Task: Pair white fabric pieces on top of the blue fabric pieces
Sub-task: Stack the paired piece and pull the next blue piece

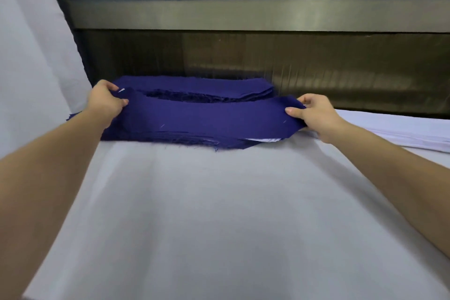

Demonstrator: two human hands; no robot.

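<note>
You hold one blue fabric piece (207, 117) by both ends, just over the blue stack (194, 86).

Your left hand (106, 100) and right hand (309, 114) each keep a narrow grip, thumb and fingers pinching one end of the piece, which sags at the stack's near edge. The white fabric pieces (401, 133) lie just right of the stack on the tabletop (219, 214). Frayed edges may snag and drag a second blue layer along. An uneven pull could skew the piece and spoil the pairing.
</note>
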